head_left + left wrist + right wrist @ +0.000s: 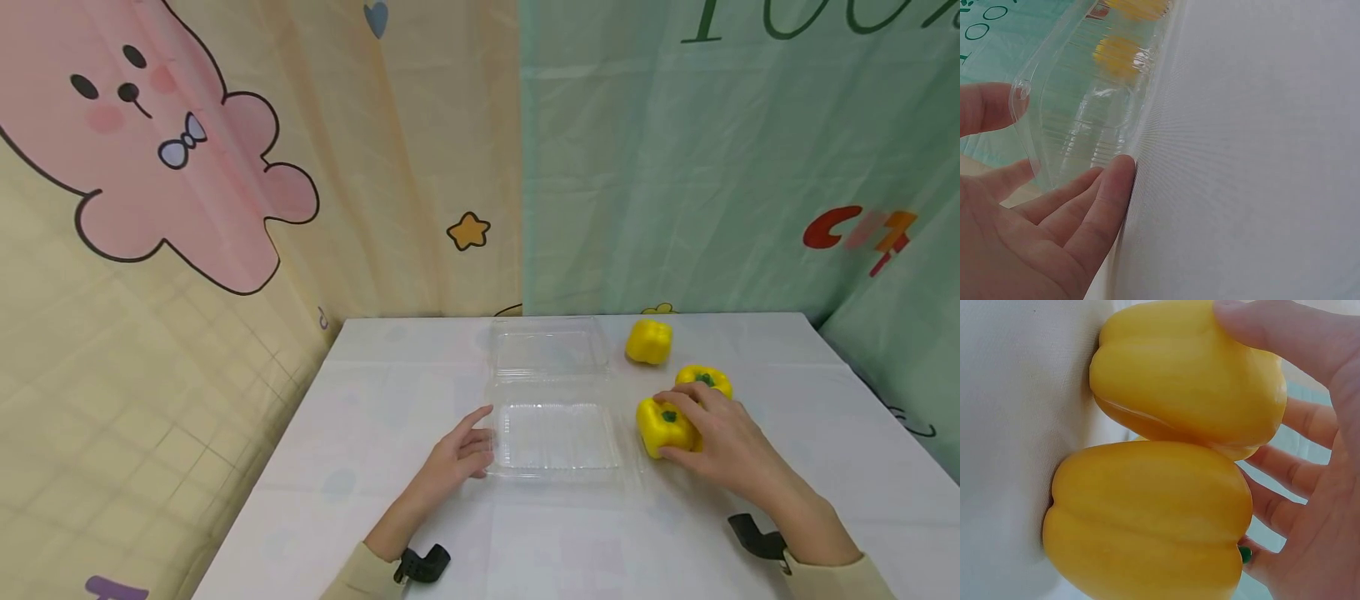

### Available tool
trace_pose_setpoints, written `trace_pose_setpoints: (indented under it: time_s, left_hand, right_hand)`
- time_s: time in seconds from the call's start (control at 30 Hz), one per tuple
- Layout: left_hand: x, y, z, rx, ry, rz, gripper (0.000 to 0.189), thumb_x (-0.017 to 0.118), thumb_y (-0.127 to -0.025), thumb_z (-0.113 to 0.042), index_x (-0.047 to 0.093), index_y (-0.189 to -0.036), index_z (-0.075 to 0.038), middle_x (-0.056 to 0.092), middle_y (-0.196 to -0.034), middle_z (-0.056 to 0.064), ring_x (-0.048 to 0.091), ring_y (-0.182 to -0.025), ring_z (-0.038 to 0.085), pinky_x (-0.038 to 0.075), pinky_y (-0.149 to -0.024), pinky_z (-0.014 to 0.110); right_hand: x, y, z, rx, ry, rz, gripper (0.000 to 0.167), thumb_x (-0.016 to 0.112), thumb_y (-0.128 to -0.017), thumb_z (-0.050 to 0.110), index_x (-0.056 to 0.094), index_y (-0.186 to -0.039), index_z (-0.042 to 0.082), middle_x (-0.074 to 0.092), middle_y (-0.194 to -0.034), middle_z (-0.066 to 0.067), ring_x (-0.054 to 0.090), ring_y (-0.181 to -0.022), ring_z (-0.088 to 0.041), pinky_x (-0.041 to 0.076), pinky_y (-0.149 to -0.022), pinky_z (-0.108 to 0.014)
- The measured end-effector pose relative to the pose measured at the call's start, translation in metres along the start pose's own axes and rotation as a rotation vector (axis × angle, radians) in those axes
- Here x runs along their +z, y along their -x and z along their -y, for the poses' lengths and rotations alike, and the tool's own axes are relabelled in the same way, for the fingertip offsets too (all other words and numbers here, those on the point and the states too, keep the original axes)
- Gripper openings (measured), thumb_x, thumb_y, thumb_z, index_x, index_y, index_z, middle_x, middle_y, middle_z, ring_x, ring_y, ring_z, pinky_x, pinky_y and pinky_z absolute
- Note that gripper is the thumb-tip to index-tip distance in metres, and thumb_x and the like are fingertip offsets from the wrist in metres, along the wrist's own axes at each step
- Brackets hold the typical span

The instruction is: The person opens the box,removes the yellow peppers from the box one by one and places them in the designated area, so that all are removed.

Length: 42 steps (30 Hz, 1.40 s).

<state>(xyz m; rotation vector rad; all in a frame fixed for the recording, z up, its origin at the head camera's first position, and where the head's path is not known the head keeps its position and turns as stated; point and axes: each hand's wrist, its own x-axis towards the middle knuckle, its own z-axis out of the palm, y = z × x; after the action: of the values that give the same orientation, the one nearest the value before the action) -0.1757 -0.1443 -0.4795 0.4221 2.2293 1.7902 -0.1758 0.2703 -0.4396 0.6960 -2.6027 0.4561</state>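
Observation:
My right hand (723, 437) grips a yellow bell pepper (662, 429), its thumb on the near side and fingertips over the top by the green stem. The right wrist view has the thumb on this pepper (1185, 375), with a second pepper (1147, 515) close against it, beneath the palm. A clear plastic clamshell container (558, 475) lies with its lid (551, 354) folded back, away from me. My left hand (461, 450) touches the left side of the tray half. In the left wrist view its fairly straight fingers (1113, 187) rest along the wall and corner.
Behind the gripped pepper sits another yellow pepper (708, 379), partly hidden by my right hand. One more pepper (648, 342) stands farther back, right of the lid. All lie on a white-covered table (375, 417), with printed curtains (405, 167) along its back edge.

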Motion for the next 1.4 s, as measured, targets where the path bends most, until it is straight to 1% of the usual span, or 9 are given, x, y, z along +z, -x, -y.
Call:
trace_pose_setpoints:
  time_s: [0.13, 0.33, 0.53, 0.67, 0.8, 0.97, 1.13, 1.4]
  left_hand:
    - [-0.0003, -0.0008, -0.001, 0.01, 0.01, 0.001, 0.067, 0.06, -0.099, -0.011, 0.03, -0.159, -0.017, 0.052, -0.141, 0.024, 0.054, -0.127, 0.037, 0.057, -0.082, 0.041]
    - [0.0008, 0.0007, -0.0038, -0.003, -0.006, 0.001, 0.066, 0.061, -0.099, -0.012, 0.033, -0.158, -0.019, 0.052, -0.141, 0.022, 0.055, -0.127, 0.036, 0.057, -0.083, 0.04]
    - [0.002, 0.0018, -0.0004, -0.009, -0.023, -0.003, 0.065, 0.06, -0.099, -0.011, 0.034, -0.158, -0.018, 0.053, -0.14, 0.023, 0.056, -0.125, 0.036, 0.057, -0.082, 0.039]
    - [0.0028, 0.0021, -0.0009, -0.007, -0.032, -0.004, 0.065, 0.06, -0.099, -0.011, 0.033, -0.158, -0.017, 0.053, -0.139, 0.023, 0.056, -0.125, 0.036, 0.057, -0.081, 0.037]
    - [0.0028, 0.002, -0.0022, 0.002, -0.04, -0.005, 0.065, 0.06, -0.099, -0.011, 0.033, -0.158, -0.016, 0.053, -0.14, 0.023, 0.057, -0.125, 0.036, 0.058, -0.08, 0.037]
    - [0.0023, 0.0024, -0.0024, 0.007, -0.027, -0.005, 0.065, 0.06, -0.099, -0.011, 0.033, -0.158, -0.016, 0.052, -0.141, 0.024, 0.056, -0.125, 0.036, 0.058, -0.081, 0.038]
    - [0.0019, 0.0036, -0.0014, 0.0, -0.018, -0.006, 0.065, 0.06, -0.099, -0.011, 0.033, -0.158, -0.017, 0.053, -0.141, 0.023, 0.056, -0.125, 0.036, 0.058, -0.081, 0.038]
    - [0.0015, 0.0027, -0.0025, 0.006, -0.02, -0.01, 0.065, 0.06, -0.099, -0.012, 0.033, -0.158, -0.018, 0.053, -0.14, 0.022, 0.056, -0.125, 0.035, 0.057, -0.082, 0.04]
  right_hand:
    - [-0.0008, -0.0005, -0.0014, -0.005, 0.007, -0.001, 0.071, 0.096, -0.064, 0.033, 0.062, -0.124, 0.018, 0.056, -0.12, -0.005, 0.056, -0.105, -0.031, 0.045, -0.077, -0.052]
    - [0.0, 0.0001, -0.0029, -0.014, 0.0, -0.003, 0.07, 0.096, -0.064, 0.034, 0.063, -0.124, 0.02, 0.058, -0.117, -0.003, 0.057, -0.1, -0.028, 0.045, -0.074, -0.05]
    - [0.0027, 0.0022, -0.0028, 0.008, -0.004, 0.014, 0.069, 0.096, -0.064, 0.035, 0.063, -0.123, 0.02, 0.058, -0.119, -0.005, 0.057, -0.103, -0.03, 0.045, -0.077, -0.052]
    - [0.0031, 0.0023, -0.0024, 0.024, -0.009, 0.024, 0.069, 0.096, -0.064, 0.035, 0.063, -0.123, 0.02, 0.057, -0.119, -0.005, 0.057, -0.104, -0.029, 0.045, -0.078, -0.053]
    - [0.0021, 0.0013, -0.0024, 0.019, -0.021, 0.023, 0.07, 0.096, -0.065, 0.034, 0.062, -0.126, 0.021, 0.056, -0.12, -0.003, 0.056, -0.104, -0.028, 0.045, -0.078, -0.052]
    - [0.0013, -0.0001, -0.0016, 0.012, -0.024, 0.023, 0.07, 0.096, -0.065, 0.033, 0.062, -0.126, 0.022, 0.056, -0.119, -0.002, 0.056, -0.103, -0.027, 0.045, -0.079, -0.052]
    - [0.0018, -0.0008, 0.0005, 0.025, -0.031, 0.045, 0.069, 0.095, -0.066, 0.034, 0.063, -0.126, 0.022, 0.055, -0.119, -0.003, 0.055, -0.102, -0.027, 0.045, -0.082, -0.055]
    - [-0.0019, -0.0037, 0.0026, 0.026, -0.03, 0.064, 0.072, 0.094, -0.067, 0.037, 0.062, -0.129, 0.022, 0.055, -0.121, -0.004, 0.055, -0.103, -0.028, 0.046, -0.083, -0.059]
